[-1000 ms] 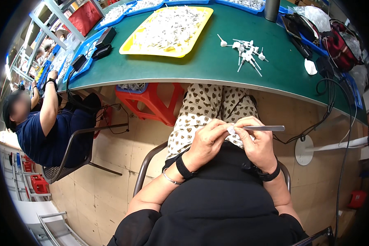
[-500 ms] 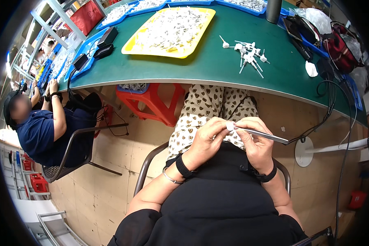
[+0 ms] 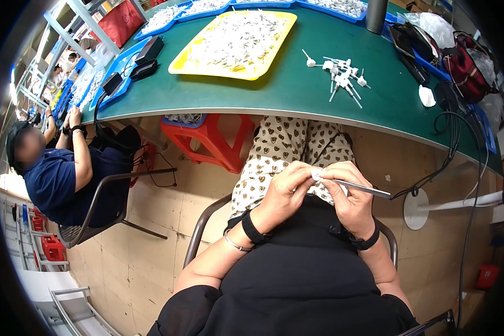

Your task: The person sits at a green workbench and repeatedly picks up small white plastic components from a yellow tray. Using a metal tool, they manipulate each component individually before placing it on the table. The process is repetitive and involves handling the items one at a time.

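Above my lap, my left hand (image 3: 287, 189) pinches a small white plastic part (image 3: 316, 175) between thumb and fingers. My right hand (image 3: 350, 206) is closed on a slim grey metal tool (image 3: 367, 188), whose rear end sticks out to the right. The working tip meets the white part and is hidden by my fingers, so its kind does not show. Both hands nearly touch. On the green table (image 3: 151, 92) ahead lies a loose cluster of white plastic pieces with thin stems (image 3: 341, 78). A yellow tray (image 3: 179, 68) heaped with similar small white pieces stands left of them.
Blue trays (image 3: 263, 4) of white pieces line the table's far side. A dark cylinder (image 3: 376, 15), bags (image 3: 467, 61) and cables (image 3: 451, 131) are at the right. A red stool (image 3: 204, 140) stands under the table. A seated co-worker (image 3: 59, 173) is at the left.
My hands stay together over my lap. The tool's rear end has shifted slightly down and left, and the white part has turned a little between my fingers.
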The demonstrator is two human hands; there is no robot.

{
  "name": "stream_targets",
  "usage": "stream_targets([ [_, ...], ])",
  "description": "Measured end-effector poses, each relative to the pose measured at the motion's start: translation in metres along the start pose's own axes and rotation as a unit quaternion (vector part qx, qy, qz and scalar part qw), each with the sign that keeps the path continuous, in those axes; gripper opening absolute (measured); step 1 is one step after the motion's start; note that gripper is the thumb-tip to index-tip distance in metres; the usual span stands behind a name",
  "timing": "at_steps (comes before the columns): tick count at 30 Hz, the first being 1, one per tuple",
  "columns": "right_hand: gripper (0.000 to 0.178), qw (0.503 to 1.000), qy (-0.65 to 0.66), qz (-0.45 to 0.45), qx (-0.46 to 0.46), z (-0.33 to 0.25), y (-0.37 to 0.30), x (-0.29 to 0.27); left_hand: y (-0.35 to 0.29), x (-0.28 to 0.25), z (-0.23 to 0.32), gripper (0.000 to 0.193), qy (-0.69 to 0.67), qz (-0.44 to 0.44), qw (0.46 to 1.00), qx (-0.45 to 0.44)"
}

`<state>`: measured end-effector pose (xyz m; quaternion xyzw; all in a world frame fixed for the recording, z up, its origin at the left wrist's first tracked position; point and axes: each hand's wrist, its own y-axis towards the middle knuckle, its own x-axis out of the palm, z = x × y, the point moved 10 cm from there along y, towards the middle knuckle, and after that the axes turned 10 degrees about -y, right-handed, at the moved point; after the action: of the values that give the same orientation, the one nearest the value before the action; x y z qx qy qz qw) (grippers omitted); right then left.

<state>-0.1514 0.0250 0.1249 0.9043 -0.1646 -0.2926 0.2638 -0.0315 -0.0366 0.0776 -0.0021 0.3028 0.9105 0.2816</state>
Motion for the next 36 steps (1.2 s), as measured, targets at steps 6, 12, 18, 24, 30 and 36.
stream_targets([
  [6,0.011,0.999,0.031,-0.003,0.043,0.010,-0.004,0.001,-0.001,0.001,-0.002,0.023,-0.025,-0.002,1.000,-0.013],
  [12,0.011,1.000,-0.015,0.006,-0.005,-0.004,0.000,-0.001,0.001,0.000,0.000,0.019,-0.015,0.002,1.000,-0.020],
  [18,0.011,0.999,-0.026,0.020,-0.012,-0.007,-0.001,-0.002,0.001,-0.001,-0.001,0.020,-0.015,0.009,1.000,-0.018],
  [24,0.011,0.999,0.006,0.020,0.028,0.003,-0.004,-0.002,0.000,-0.002,-0.001,0.020,-0.013,0.010,1.000,-0.013],
  [30,0.011,0.999,0.004,0.020,0.027,0.001,-0.002,-0.001,0.000,0.000,0.000,0.022,0.000,0.002,1.000,0.009],
  [36,0.010,1.000,-0.017,0.020,0.013,0.000,-0.002,-0.001,-0.001,0.000,0.000,0.021,0.011,0.004,1.000,0.006],
])
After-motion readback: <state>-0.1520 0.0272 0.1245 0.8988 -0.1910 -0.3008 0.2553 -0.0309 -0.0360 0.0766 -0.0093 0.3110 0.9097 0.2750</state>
